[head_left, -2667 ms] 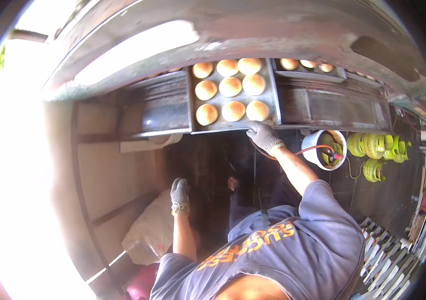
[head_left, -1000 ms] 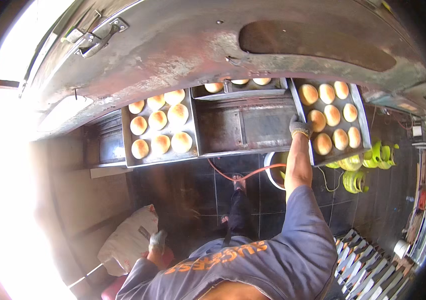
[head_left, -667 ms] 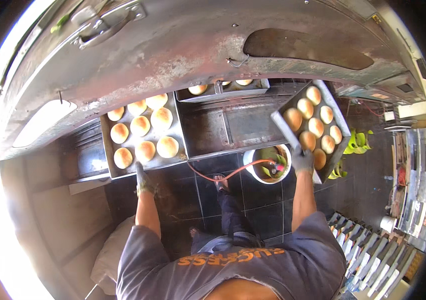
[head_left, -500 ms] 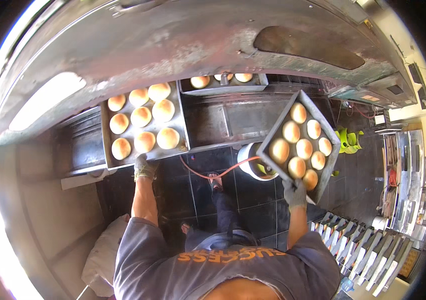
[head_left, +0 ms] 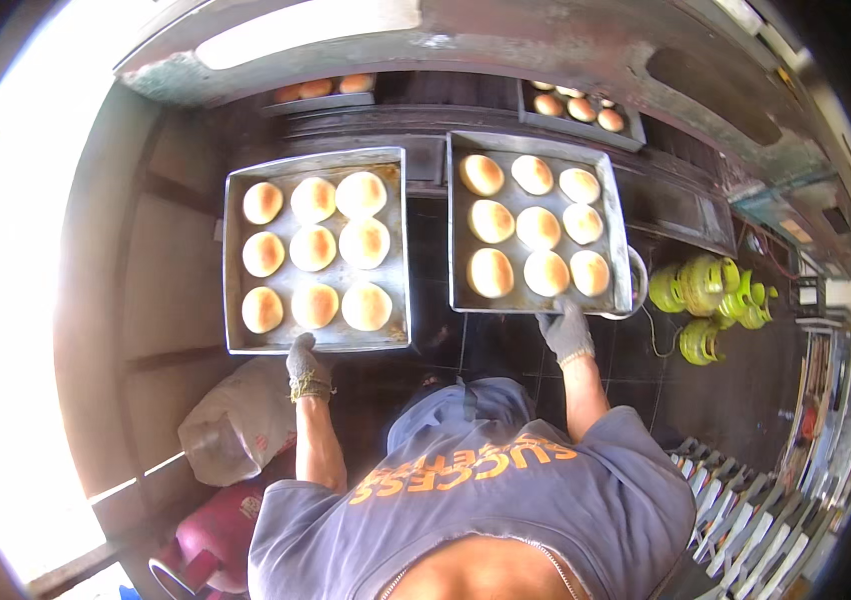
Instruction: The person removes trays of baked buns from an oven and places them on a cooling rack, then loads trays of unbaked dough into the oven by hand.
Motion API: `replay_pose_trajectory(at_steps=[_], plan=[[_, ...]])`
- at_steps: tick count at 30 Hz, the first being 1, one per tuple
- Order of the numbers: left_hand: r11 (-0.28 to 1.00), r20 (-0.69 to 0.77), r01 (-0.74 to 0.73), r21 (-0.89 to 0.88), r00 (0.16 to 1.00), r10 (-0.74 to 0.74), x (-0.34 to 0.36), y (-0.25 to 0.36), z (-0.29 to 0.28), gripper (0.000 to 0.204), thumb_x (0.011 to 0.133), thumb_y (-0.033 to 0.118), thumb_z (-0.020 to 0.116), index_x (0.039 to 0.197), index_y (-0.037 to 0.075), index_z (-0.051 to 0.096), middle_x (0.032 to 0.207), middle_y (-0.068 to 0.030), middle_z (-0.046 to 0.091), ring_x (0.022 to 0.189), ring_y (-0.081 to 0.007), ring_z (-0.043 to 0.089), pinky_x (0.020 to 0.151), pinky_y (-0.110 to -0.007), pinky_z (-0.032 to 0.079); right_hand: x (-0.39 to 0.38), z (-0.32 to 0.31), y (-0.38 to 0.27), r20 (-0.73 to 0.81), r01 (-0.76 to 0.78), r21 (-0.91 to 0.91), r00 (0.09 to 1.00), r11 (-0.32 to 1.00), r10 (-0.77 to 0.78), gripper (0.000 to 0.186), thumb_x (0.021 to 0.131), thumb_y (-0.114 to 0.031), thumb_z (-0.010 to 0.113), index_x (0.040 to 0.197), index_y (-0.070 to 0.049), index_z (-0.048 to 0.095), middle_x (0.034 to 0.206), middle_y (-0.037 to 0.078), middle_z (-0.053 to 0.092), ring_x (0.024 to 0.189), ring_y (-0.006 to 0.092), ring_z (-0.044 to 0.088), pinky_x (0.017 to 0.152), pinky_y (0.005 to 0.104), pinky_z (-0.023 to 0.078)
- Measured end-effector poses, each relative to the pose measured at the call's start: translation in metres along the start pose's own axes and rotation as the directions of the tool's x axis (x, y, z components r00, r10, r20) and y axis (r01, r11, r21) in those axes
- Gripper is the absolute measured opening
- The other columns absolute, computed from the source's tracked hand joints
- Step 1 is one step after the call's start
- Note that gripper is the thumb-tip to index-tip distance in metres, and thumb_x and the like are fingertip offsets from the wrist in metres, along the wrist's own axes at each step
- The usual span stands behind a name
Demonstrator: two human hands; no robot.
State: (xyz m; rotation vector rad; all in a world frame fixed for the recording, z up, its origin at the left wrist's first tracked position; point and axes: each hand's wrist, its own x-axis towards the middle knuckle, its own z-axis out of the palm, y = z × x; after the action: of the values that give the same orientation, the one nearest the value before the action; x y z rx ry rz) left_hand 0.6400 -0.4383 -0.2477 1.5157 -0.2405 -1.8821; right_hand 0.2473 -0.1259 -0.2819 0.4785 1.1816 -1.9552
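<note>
The gloved left hand (head_left: 308, 372) has its fingers bunched together, pinching the near rim of the left tray (head_left: 338, 275); the gloved right hand (head_left: 568, 332) pinches the right tray (head_left: 514, 250) the same way, though what the fingers do beneath either tray cannot be told. The gloves probably guard against hot metal. Both trays extend forward from the fingertips, roughly flat, presumably so the nine buns (head_left: 313, 248) in each stay put in three spaced rows. Whether the far edges rest on anything is unclear.

Behind the fingers, the grey-blue shirt (head_left: 476, 500) carries bold orange capital lettering, partly creased. Below and outside the left fingers, a pale sack (head_left: 231, 420) bears reddish print too small to read, beside a pink gas cylinder (head_left: 231, 525). Well right of the right fingers stand green gas cylinders (head_left: 711, 285), no label legible. Farthest beyond the fingertips, a smaller-looking tray of buns on the left (head_left: 321, 103) and another on the right (head_left: 586, 135) sit on dark metalwork.
</note>
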Motion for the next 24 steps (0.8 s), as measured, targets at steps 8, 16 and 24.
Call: replay_pose_trajectory(at_steps=[8, 16, 24], plan=[[0.914, -0.058, -0.201, -0.352, 0.979, 0.193, -0.008, 0.053, -0.054, 0.048, 0.091, 0.017, 0.047, 0.133, -0.007, 0.052, 0.135, -0.0247, 0.058, 0.125, -0.0417, 0.057, 0.107, -0.059, 0.048, 0.114, 0.128, 0.092, 0.257, 0.183, -0.439, 0.964, 0.880, -0.073, 0.027, 0.093, -0.024, 0.063, 0.113, -0.007, 0.059, 0.117, 0.009, 0.056, 0.113, 0.0215, 0.056, 0.084, 0.0407, 0.058], [0.915, -0.253, -0.340, -0.218, 0.925, 0.284, 0.010, 0.034, -0.127, 0.060, 0.087, 0.014, 0.050, 0.143, -0.008, 0.045, 0.146, -0.0256, 0.051, 0.135, -0.0419, 0.049, 0.115, -0.060, 0.040, 0.182, 0.251, 0.098, -0.028, -0.175, 0.053, 0.984, 0.983, 0.176, 0.032, 0.094, -0.026, 0.060, 0.120, -0.008, 0.059, 0.125, 0.008, 0.056, 0.114, 0.0215, 0.055, 0.092, 0.0428, 0.055], [0.899, -0.390, -0.268, -0.347, 0.913, 0.122, -0.029, 0.042, 0.017, 0.030, 0.090, 0.009, 0.046, 0.110, -0.006, 0.064, 0.111, -0.0135, 0.070, 0.108, -0.0262, 0.065, 0.098, -0.042, 0.052, 0.372, 0.331, 0.047, 0.218, 0.050, -0.155, 0.976, 0.987, -0.015, 0.035, 0.098, -0.030, 0.057, 0.118, -0.002, 0.060, 0.114, 0.016, 0.064, 0.104, 0.0271, 0.062, 0.090, 0.0480, 0.057]])
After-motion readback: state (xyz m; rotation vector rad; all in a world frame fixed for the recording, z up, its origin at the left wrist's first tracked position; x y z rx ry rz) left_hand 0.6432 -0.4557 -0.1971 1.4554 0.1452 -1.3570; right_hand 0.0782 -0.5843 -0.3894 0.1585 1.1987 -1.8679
